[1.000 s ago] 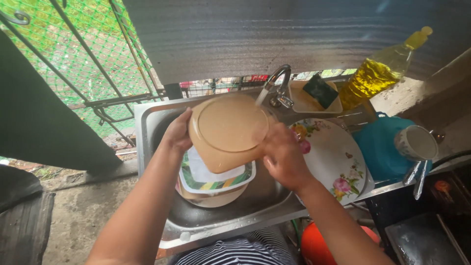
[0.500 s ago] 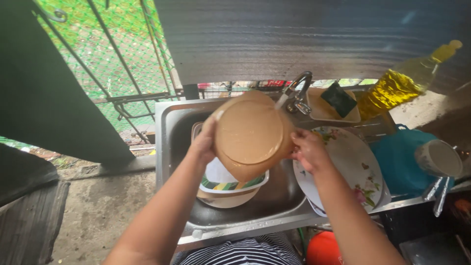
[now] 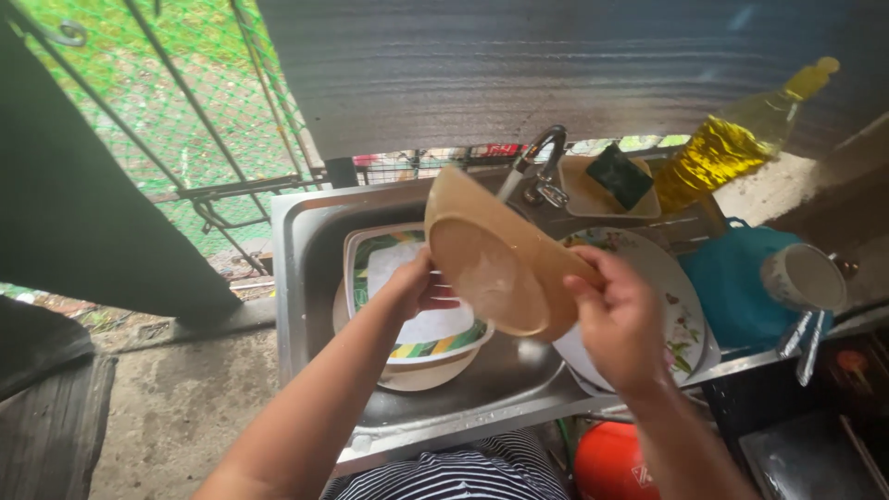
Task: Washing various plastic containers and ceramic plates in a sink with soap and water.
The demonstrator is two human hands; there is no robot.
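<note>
We see both forearms reaching from the near edge up over the sink. The left hand comes in from the near left, its fingers curled against the near-left edge of the bowl, partly hidden behind it. The right hand comes in from the near right, the thumb pressed on the bowl's right rim and the fingers wrapped behind, so it grips the bowl firmly. Both hands are closed on the bowl.

The bowl is tan, round and shallow. We see it held in the air above the middle of the sink, tilted on edge with its hollow facing near and down. The inside looks wet and glossy. Its far rim sits just under the tap; we cannot tell whether water is running.

Below the bowl, in the sink's left part, lies a square dish with a green and yellow striped border, resting on a tan plate. To the right a flowered plate leans at the sink's edge. Far right of the tap, a dark sponge sits in a tray, with a bottle of yellow liquid beside it. A white cup lies over a blue container at the right.
</note>
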